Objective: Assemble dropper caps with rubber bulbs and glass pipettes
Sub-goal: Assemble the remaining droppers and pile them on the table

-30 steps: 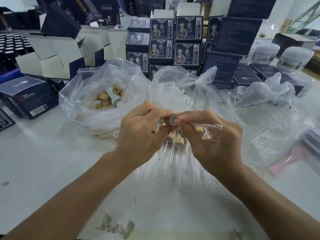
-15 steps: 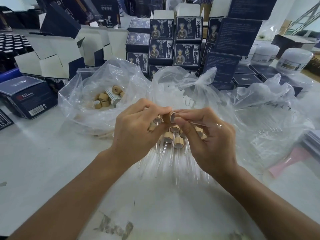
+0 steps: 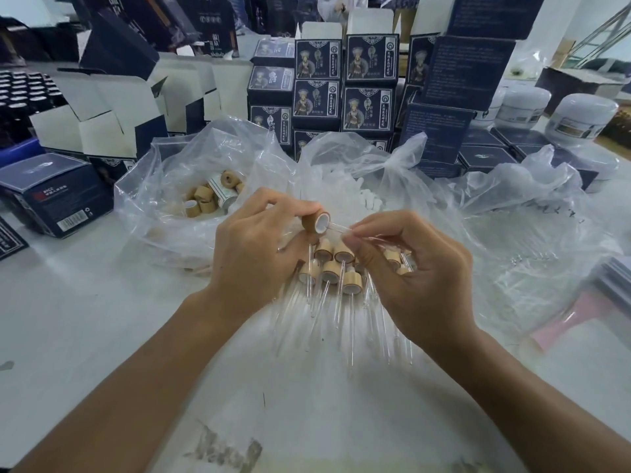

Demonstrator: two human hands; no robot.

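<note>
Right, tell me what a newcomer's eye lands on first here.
First the two hands at centre: the left hand grips a wooden dropper cap while the right hand pinches a glass pipette at its white opening. Just below lies a heap of finished droppers, and behind rise stacked dark blue boxes.

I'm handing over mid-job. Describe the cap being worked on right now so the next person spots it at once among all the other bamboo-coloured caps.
Start at the two hands over the white table, in front of the clear plastic bags. The left hand grips one cap at its fingertips, above the pile of finished droppers. It alone is off the table, its white-lined opening faces the right hand, which pinches a glass pipette at its mouth.
</note>
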